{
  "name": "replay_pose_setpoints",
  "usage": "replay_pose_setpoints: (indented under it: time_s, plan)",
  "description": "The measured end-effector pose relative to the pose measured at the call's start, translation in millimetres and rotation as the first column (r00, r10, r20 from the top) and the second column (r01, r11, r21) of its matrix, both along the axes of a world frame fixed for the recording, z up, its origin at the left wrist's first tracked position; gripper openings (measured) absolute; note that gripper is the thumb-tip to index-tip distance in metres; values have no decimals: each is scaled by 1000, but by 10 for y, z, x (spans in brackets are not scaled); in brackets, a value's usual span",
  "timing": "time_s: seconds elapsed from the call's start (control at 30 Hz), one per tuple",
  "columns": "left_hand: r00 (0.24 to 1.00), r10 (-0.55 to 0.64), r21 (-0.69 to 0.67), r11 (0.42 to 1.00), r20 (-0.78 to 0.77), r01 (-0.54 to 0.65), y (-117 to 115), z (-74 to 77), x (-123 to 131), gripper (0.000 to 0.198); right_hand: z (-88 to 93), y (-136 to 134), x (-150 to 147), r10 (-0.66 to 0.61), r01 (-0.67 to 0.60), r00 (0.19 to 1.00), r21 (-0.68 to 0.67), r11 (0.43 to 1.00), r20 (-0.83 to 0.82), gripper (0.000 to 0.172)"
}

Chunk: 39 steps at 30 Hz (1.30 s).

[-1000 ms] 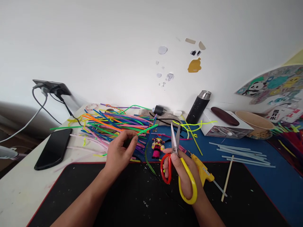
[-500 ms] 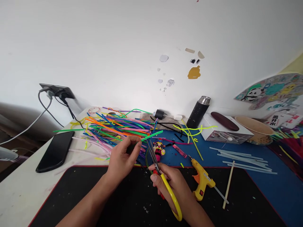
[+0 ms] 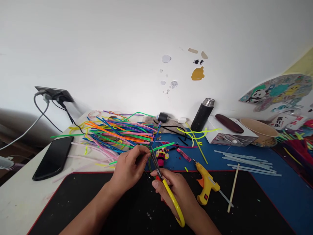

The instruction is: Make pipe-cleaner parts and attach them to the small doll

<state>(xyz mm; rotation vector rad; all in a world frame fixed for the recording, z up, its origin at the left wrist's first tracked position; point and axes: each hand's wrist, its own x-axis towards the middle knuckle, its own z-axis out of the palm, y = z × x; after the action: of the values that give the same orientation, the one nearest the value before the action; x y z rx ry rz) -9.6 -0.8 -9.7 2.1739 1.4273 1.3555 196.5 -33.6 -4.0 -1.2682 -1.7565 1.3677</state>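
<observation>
My left hand [image 3: 132,167] pinches a green pipe cleaner [image 3: 163,146] between thumb and fingertips, and its free end points up to the right. My right hand [image 3: 174,189] grips a pair of scissors [image 3: 155,161] with yellow and red handles. The blades reach up to the pipe cleaner right beside my left fingertips; I cannot tell whether they are closed on it. Just behind the blades lies a small pink, yellow and black figure [image 3: 160,156], partly covered by the green stem. A heap of coloured pipe cleaners [image 3: 119,130] lies beyond my left hand.
A yellow glue gun [image 3: 207,184] lies right of my right hand, near a wooden stick [image 3: 234,187] and several glue sticks [image 3: 246,162]. A black flask [image 3: 202,114] stands by the wall beside a white box [image 3: 227,138]. A phone [image 3: 52,158] lies at left.
My left hand has come slightly right and down, bringing the green pipe cleaner to the scissor blades. The view has shifted a little.
</observation>
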Motion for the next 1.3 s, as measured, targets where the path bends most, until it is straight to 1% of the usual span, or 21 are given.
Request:
replay_pose_setpoints:
  time_s: [0.27, 0.4, 0.6, 0.8, 1.0, 1.2, 1.3]
  plan:
    - [997, -72, 47, 996, -36, 74, 3, -6, 9, 8, 7, 1, 2, 4, -4, 1000, -21, 1000, 10, 44]
    - [996, -81, 52, 995, -35, 83, 13, -3, 5, 9, 12, 6, 3, 5, -5, 1000, -15, 1000, 14, 44]
    - [995, -96, 29, 995, -13, 97, 19, 16, 6, 13, -27, 22, 13, 32, -33, 999, 34, 999, 35, 42]
    - [995, -95, -39, 995, 0, 95, 14, 31, 7, 14, -50, 26, 14, 36, -36, 999, 9, 999, 25, 38]
    - [996, -92, -30, 995, -9, 92, 24, 25, 11, 13, -46, 30, 2, 14, -14, 1000, -15, 1000, 13, 38]
    - [998, -55, -129, 990, -1, 55, 35, -37, -16, 15, -41, 27, -5, -45, 45, 999, 2, 999, -18, 41]
    - [998, -56, -132, 990, -23, 52, 53, -37, -59, 18, -28, 28, 6, -83, 84, 995, 13, 996, -47, 44]
